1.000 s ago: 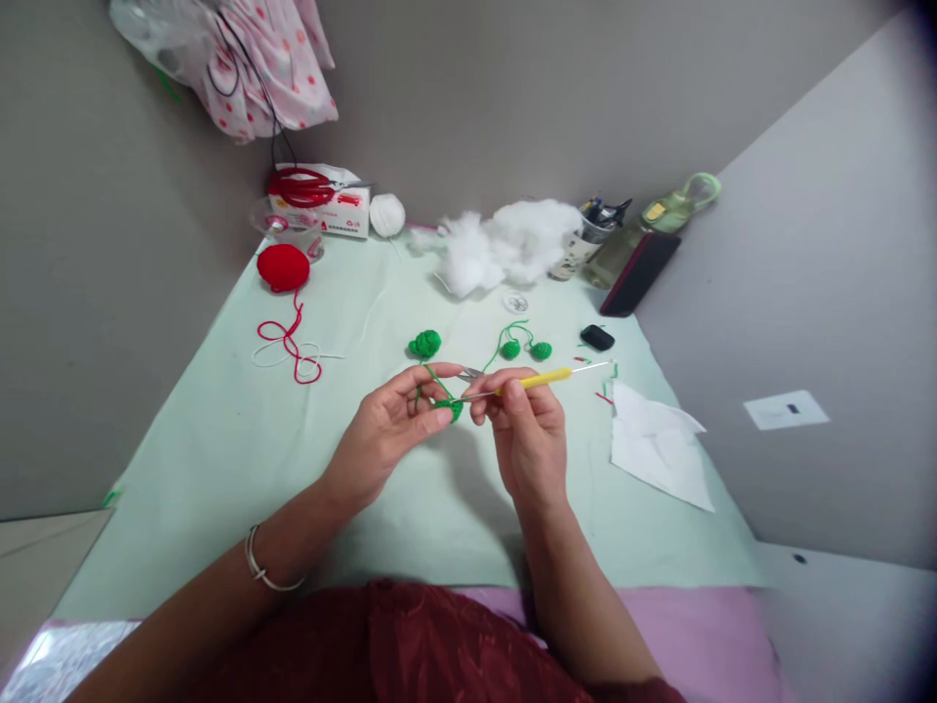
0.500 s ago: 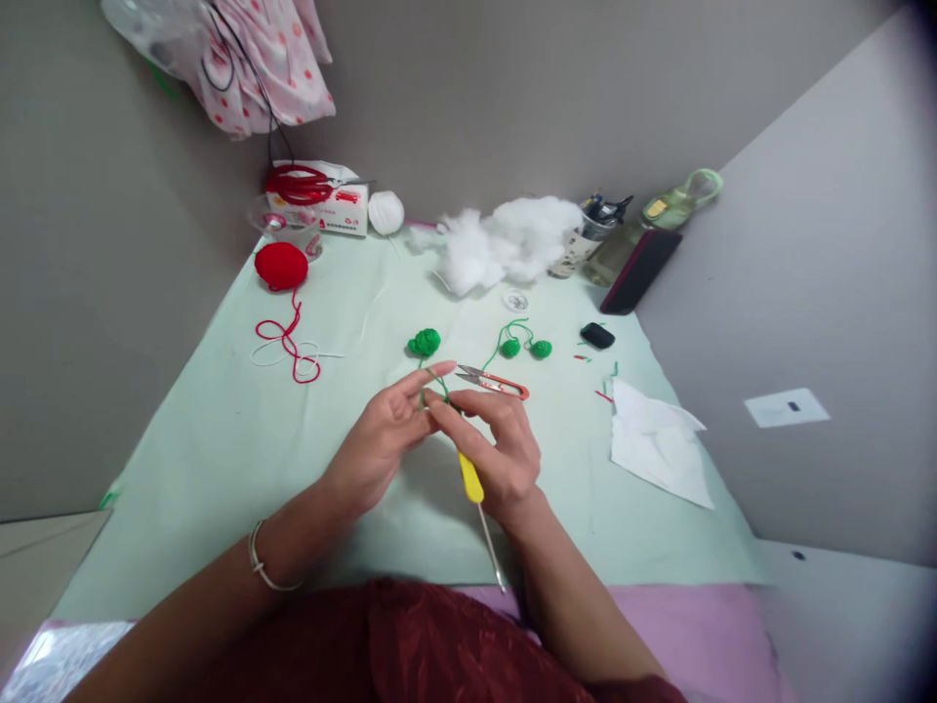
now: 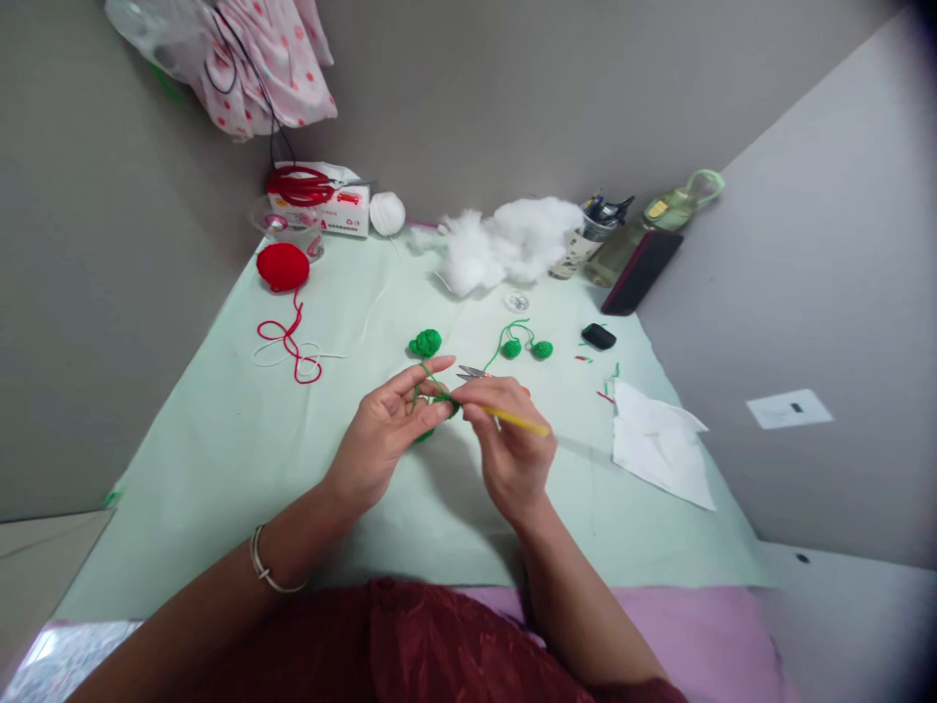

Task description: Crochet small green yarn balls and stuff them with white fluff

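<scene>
My left hand [image 3: 385, 430] pinches a small piece of green crochet [image 3: 446, 400] between thumb and fingers, its index finger stretched out with green yarn running over it. In my right hand [image 3: 516, 444] is a crochet hook [image 3: 516, 421] with a yellow handle, held closed like a pen. The hook's tip meets the green piece, hidden by the fingers. A ball of green yarn [image 3: 426, 343] lies just beyond the left fingertips, its strand leading to that hand. Thread snips [image 3: 472, 373] lie behind my right hand, which partly covers them.
Two small green crocheted balls [image 3: 541, 350] with tails lie beyond the snips. Red yarn [image 3: 283, 267] is at the left, white stuffing [image 3: 505, 242] at the back. A phone [image 3: 642, 273] leans on a bottle [image 3: 674, 203] at the right, near a black case [image 3: 598, 336] and white paper [image 3: 659, 439].
The crochet hook has swung from pointing down toward me to lying nearly level, its handle end to the right. My right hand has turned, and more of the green piece shows.
</scene>
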A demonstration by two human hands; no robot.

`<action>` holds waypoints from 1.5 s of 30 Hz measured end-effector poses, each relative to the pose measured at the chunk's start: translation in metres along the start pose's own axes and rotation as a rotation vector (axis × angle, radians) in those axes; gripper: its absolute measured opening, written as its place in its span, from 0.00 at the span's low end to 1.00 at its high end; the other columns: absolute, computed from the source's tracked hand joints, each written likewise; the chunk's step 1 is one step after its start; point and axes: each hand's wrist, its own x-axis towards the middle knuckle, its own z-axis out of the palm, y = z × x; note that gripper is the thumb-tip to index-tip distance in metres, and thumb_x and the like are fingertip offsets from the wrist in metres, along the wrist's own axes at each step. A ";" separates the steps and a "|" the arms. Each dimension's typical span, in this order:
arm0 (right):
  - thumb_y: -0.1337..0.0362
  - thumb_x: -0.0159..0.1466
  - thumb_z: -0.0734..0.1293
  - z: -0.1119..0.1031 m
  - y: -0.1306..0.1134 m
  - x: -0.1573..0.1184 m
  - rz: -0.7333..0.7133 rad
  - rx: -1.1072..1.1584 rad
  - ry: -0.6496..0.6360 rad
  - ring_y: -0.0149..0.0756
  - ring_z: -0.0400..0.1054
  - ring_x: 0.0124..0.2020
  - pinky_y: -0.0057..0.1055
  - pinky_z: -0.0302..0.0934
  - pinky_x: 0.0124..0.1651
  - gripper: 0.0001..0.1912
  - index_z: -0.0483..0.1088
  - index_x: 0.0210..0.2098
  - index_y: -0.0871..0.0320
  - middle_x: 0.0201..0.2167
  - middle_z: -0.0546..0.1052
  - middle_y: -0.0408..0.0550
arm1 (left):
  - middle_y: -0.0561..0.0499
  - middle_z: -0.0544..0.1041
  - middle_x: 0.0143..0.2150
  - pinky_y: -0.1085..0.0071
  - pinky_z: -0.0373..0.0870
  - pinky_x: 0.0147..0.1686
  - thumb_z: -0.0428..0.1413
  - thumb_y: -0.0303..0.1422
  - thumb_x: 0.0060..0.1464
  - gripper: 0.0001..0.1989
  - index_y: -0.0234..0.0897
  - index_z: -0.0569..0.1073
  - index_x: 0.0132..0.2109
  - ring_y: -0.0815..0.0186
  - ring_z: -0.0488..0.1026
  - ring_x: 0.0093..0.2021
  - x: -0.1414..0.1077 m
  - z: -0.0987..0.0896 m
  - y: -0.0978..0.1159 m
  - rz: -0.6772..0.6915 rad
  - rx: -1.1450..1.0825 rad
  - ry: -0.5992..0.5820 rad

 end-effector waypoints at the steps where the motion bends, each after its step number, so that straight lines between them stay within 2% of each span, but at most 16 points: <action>1: 0.69 0.68 0.68 0.001 0.001 -0.003 -0.093 -0.092 -0.004 0.40 0.74 0.39 0.40 0.70 0.42 0.14 0.80 0.48 0.46 0.40 0.82 0.48 | 0.55 0.75 0.34 0.77 0.66 0.36 0.68 0.31 0.53 0.21 0.42 0.81 0.54 0.75 0.65 0.29 0.000 0.000 0.000 -0.022 -0.028 -0.007; 3: 0.72 0.66 0.69 0.001 0.002 -0.006 -0.210 -0.191 0.000 0.41 0.74 0.42 0.41 0.71 0.44 0.19 0.79 0.51 0.44 0.44 0.82 0.49 | 0.58 0.72 0.28 0.76 0.68 0.35 0.67 0.31 0.54 0.17 0.38 0.82 0.52 0.78 0.56 0.22 0.002 -0.001 0.001 -0.108 -0.104 -0.060; 4: 0.72 0.66 0.69 0.000 0.001 -0.005 -0.205 -0.176 0.012 0.41 0.74 0.41 0.42 0.71 0.44 0.18 0.79 0.50 0.44 0.44 0.82 0.49 | 0.60 0.68 0.25 0.76 0.69 0.36 0.67 0.32 0.54 0.16 0.37 0.82 0.51 0.79 0.51 0.20 0.002 -0.002 0.001 -0.159 -0.145 -0.085; 6: 0.69 0.69 0.67 -0.003 -0.001 -0.002 -0.073 -0.034 0.071 0.41 0.75 0.38 0.42 0.71 0.43 0.13 0.80 0.46 0.47 0.39 0.82 0.48 | 0.63 0.59 0.20 0.74 0.72 0.41 0.65 0.31 0.56 0.15 0.35 0.82 0.50 0.79 0.47 0.19 0.003 -0.005 0.003 -0.229 -0.213 -0.101; 8: 0.63 0.71 0.66 -0.006 -0.002 0.004 0.124 0.179 0.123 0.38 0.72 0.32 0.40 0.69 0.38 0.09 0.80 0.41 0.50 0.34 0.80 0.47 | 0.64 0.54 0.18 0.72 0.72 0.45 0.64 0.30 0.57 0.15 0.36 0.82 0.52 0.77 0.49 0.19 0.004 -0.006 0.004 -0.220 -0.231 -0.089; 9: 0.61 0.71 0.66 -0.007 -0.003 0.006 0.204 0.275 0.122 0.36 0.71 0.29 0.39 0.69 0.36 0.10 0.80 0.39 0.51 0.33 0.80 0.46 | 0.64 0.55 0.19 0.72 0.72 0.44 0.65 0.30 0.56 0.16 0.37 0.82 0.52 0.77 0.50 0.20 0.004 -0.006 0.004 -0.190 -0.211 -0.087; 11: 0.58 0.70 0.67 -0.008 -0.002 0.009 0.289 0.385 0.067 0.34 0.68 0.28 0.36 0.67 0.34 0.10 0.80 0.37 0.53 0.33 0.79 0.46 | 0.60 0.67 0.24 0.73 0.70 0.39 0.66 0.30 0.55 0.17 0.40 0.82 0.53 0.76 0.56 0.22 0.003 -0.006 0.001 -0.108 -0.113 -0.101; 14: 0.59 0.69 0.69 -0.007 0.001 0.010 0.320 0.390 0.000 0.33 0.68 0.30 0.34 0.64 0.35 0.08 0.80 0.37 0.53 0.35 0.80 0.47 | 0.52 0.78 0.42 0.73 0.68 0.41 0.66 0.32 0.57 0.18 0.44 0.80 0.55 0.71 0.70 0.35 0.001 -0.004 -0.003 -0.005 0.049 -0.138; 15: 0.59 0.68 0.69 -0.007 0.002 0.010 0.336 0.402 0.007 0.32 0.67 0.30 0.33 0.64 0.34 0.08 0.80 0.37 0.53 0.35 0.80 0.46 | 0.50 0.79 0.45 0.72 0.68 0.44 0.65 0.33 0.58 0.18 0.45 0.80 0.56 0.68 0.72 0.41 0.001 -0.005 -0.003 0.013 0.087 -0.150; 17: 0.57 0.68 0.69 -0.008 0.003 0.011 0.395 0.471 0.030 0.31 0.67 0.28 0.32 0.64 0.32 0.09 0.79 0.36 0.54 0.34 0.79 0.46 | 0.50 0.78 0.45 0.70 0.68 0.50 0.64 0.34 0.59 0.18 0.46 0.80 0.56 0.65 0.72 0.46 0.000 -0.006 -0.002 0.034 0.144 -0.159; 21: 0.54 0.67 0.69 -0.009 0.003 0.016 0.496 0.571 0.034 0.30 0.66 0.26 0.30 0.63 0.30 0.13 0.76 0.34 0.56 0.30 0.77 0.45 | 0.52 0.75 0.40 0.69 0.68 0.52 0.66 0.34 0.57 0.18 0.44 0.80 0.54 0.65 0.71 0.45 -0.002 -0.008 0.001 0.048 0.238 -0.107; 26: 0.56 0.70 0.66 -0.010 0.002 0.013 0.412 0.499 0.016 0.31 0.67 0.29 0.32 0.65 0.33 0.12 0.75 0.34 0.55 0.32 0.76 0.45 | 0.52 0.74 0.39 0.67 0.71 0.48 0.66 0.33 0.54 0.19 0.42 0.79 0.54 0.65 0.73 0.42 -0.002 -0.006 0.002 0.052 0.280 -0.064; 29: 0.57 0.71 0.66 -0.011 0.001 0.011 0.346 0.426 0.000 0.32 0.68 0.30 0.33 0.65 0.36 0.11 0.76 0.35 0.54 0.32 0.76 0.45 | 0.52 0.72 0.38 0.67 0.71 0.49 0.66 0.31 0.54 0.19 0.41 0.79 0.54 0.65 0.73 0.42 -0.003 -0.004 0.001 0.072 0.314 -0.018; 34: 0.60 0.72 0.65 -0.011 -0.001 0.009 0.270 0.373 0.001 0.33 0.69 0.31 0.33 0.65 0.36 0.10 0.77 0.36 0.54 0.33 0.77 0.45 | 0.52 0.73 0.38 0.67 0.70 0.52 0.64 0.29 0.56 0.18 0.42 0.79 0.54 0.65 0.73 0.43 -0.004 -0.002 -0.001 0.159 0.431 0.017; 42: 0.61 0.73 0.64 -0.010 -0.003 0.007 0.253 0.335 0.006 0.33 0.69 0.31 0.35 0.66 0.37 0.11 0.76 0.37 0.54 0.34 0.78 0.45 | 0.51 0.76 0.42 0.69 0.72 0.49 0.62 0.28 0.57 0.16 0.41 0.80 0.52 0.66 0.73 0.41 -0.005 -0.001 0.000 0.322 0.600 0.043; 45: 0.63 0.73 0.63 -0.011 -0.004 0.008 0.199 0.277 -0.029 0.34 0.70 0.32 0.35 0.66 0.39 0.11 0.77 0.38 0.53 0.34 0.78 0.45 | 0.51 0.75 0.41 0.70 0.72 0.47 0.62 0.27 0.57 0.16 0.40 0.80 0.53 0.67 0.73 0.40 -0.004 -0.002 -0.001 0.346 0.640 0.043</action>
